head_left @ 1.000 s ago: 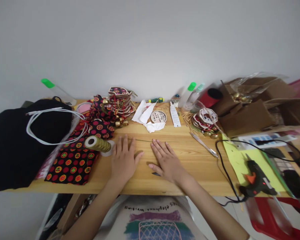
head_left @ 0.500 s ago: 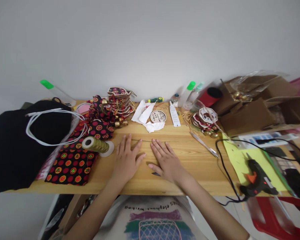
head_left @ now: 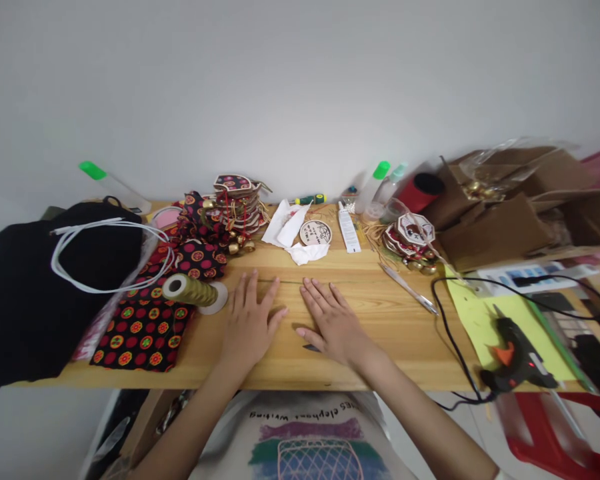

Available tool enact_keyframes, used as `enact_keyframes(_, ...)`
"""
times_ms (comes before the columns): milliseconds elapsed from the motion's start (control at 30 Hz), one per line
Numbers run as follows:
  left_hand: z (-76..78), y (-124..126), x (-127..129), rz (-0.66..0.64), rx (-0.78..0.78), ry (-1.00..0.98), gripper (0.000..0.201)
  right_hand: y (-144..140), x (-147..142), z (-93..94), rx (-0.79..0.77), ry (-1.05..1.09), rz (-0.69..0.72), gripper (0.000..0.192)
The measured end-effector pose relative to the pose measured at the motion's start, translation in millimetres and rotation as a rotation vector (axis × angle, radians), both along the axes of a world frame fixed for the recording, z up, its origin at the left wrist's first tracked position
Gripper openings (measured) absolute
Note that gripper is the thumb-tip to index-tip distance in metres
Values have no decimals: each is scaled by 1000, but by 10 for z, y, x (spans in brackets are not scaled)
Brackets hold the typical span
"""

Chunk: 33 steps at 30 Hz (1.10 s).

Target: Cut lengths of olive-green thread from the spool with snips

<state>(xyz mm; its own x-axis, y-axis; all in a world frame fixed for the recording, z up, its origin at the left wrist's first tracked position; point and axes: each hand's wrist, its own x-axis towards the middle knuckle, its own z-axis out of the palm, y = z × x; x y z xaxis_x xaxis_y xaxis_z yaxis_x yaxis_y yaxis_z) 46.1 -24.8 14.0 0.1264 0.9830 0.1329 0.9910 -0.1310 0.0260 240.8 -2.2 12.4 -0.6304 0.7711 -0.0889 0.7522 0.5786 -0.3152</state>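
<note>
My left hand lies flat on the wooden table, fingers stretched and slightly apart, holding nothing. Just left of it a spool of gold-green cord rests on its side, partly on patterned fabric. Palm down, my right hand is open on the wood too, with a gap between the two hands. A small dark object shows beside its thumb. Beyond the hands are a round wooden disc with dark drawing and lettering, crumpled white paper and a white tube.
At left, a white cable lies on black cloth. Behind stand stacked patterned pieces with bells. To the right are a pen, a second stack, a glue gun with black cord, and cardboard boxes.
My left hand has slid slightly to the left, widening the gap between the hands. My right hand stays in place.
</note>
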Motion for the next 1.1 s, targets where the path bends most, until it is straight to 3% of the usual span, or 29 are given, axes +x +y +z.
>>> enact_keyframes(300, -108, 22, -98, 128, 86, -44, 78, -1, -8, 23, -27, -17, -5, 75)
enact_keyframes(500, -52, -13, -73, 54, 24, -37, 54, -1, -7, 17, -8, -5, -2, 74)
enact_keyframes(800, -168, 7, -116, 163, 108, -96, 78, -9, -3, 3, 25, 11, 0, 72)
enact_keyframes(1000, -88, -30, -104, 108, 57, -96, 60, -2, -5, 17, -5, -7, 4, 74)
enact_keyframes(1100, -67, -35, -105, 139, 68, -74, 62, -4, -5, 23, -3, -6, 1, 73)
